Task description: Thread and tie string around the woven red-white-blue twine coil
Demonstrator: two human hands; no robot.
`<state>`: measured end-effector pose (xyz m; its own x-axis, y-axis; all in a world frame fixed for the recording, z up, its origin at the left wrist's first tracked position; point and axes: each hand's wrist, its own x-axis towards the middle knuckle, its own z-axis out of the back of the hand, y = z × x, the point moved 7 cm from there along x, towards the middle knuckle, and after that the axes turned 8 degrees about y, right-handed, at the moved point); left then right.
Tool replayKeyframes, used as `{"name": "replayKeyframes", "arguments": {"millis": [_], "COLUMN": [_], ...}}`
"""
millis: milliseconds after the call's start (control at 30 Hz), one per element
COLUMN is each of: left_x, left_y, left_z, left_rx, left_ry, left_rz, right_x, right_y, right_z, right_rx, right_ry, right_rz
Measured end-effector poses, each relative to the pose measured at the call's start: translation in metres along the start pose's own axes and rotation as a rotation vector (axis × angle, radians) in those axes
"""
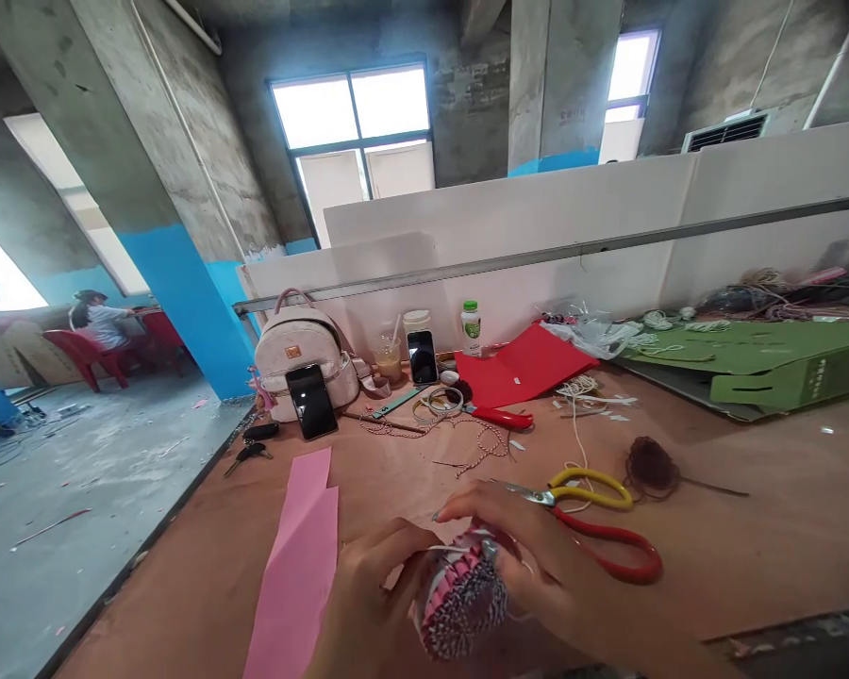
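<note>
Between my hands, near the front of the table, is a small rounded piece of cord work (465, 604), speckled black and white with a pink band. My left hand (374, 585) grips its left side, thumb and fingers closed near a white cord (447, 548). On the right side my right hand (530, 556) is closed around the piece, fingers bent over its top. Part of the piece is hidden behind the fingers. Just beyond my right hand lie scissors (589, 490) with one yellow and one red handle, partly covered by that hand.
Pink paper (293, 566) lies at the left. Farther back stand a backpack (304, 349), a phone (311, 401) and a bottle (471, 328). Red paper (524, 368), a brown yarn bundle (651, 467) and a green box (792, 363) are toward the right. Someone (103, 321) sits far left.
</note>
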<state>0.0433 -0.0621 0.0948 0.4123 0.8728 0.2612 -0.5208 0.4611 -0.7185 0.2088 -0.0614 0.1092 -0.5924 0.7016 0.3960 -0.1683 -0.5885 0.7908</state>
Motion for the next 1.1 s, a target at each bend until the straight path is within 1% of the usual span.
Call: {"name": "replayKeyframes", "arguments": {"millis": [67,133,200,333,400,467,533,567,633,733,767,833,900,933,1033,1100], "left_x": [0.0,0.001,0.003,0.005,0.004,0.003,0.003,0.003,0.003,0.003,0.003,0.004,0.006,0.007,0.009,0.009], "left_y": [-0.001,-0.003,-0.002,0.004,0.005,0.005,0.004,0.003,0.001,0.005,0.007,0.01,0.012,0.013,0.012,0.011], "left_z": [-0.001,-0.001,-0.001,-0.005,-0.006,-0.006,-0.007,-0.008,-0.008,-0.008,-0.009,-0.01,-0.01,-0.01,-0.009,-0.008], "left_rx": [0.004,0.004,-0.01,-0.088,-0.098,-0.104,-0.147,-0.179,-0.245,-0.294,-0.302,-0.315,-0.324,-0.325,-0.319,-0.311], "left_ry": [-0.008,-0.022,-0.04,-0.047,-0.065,-0.089,-0.103,-0.109,-0.123,-0.147,-0.142,-0.119,-0.092,-0.086,-0.09,-0.101], "left_rz": [0.025,0.044,0.075,0.154,0.175,0.186,0.17,0.157,0.147,0.21,0.229,0.251,0.244,0.235,0.222,0.211], "right_x": [0.004,0.007,0.009,0.007,0.005,0.003,0.002,0.002,0.002,0.0,-0.001,0.0,0.0,-0.001,-0.002,-0.003], "right_y": [-0.01,-0.019,-0.022,-0.021,-0.023,-0.026,-0.027,-0.026,-0.025,-0.026,-0.027,-0.027,-0.025,-0.025,-0.025,-0.025], "right_z": [-0.005,-0.01,-0.01,-0.002,0.002,0.003,0.003,0.003,0.004,0.007,0.006,0.003,-0.001,-0.002,0.0,0.002], "right_rx": [-0.021,-0.022,0.028,0.17,0.325,0.567,0.808,0.888,0.955,0.84,0.782,0.67,0.584,0.547,0.413,0.345], "right_ry": [-0.03,-0.047,-0.08,-0.193,-0.244,-0.27,-0.263,-0.254,-0.247,-0.237,-0.205,-0.098,-0.001,0.026,0.037,0.027], "right_rz": [-0.071,-0.109,-0.094,-0.038,-0.038,-0.013,0.023,0.041,0.041,-0.03,-0.07,-0.121,-0.148,-0.164,-0.219,-0.223]}}
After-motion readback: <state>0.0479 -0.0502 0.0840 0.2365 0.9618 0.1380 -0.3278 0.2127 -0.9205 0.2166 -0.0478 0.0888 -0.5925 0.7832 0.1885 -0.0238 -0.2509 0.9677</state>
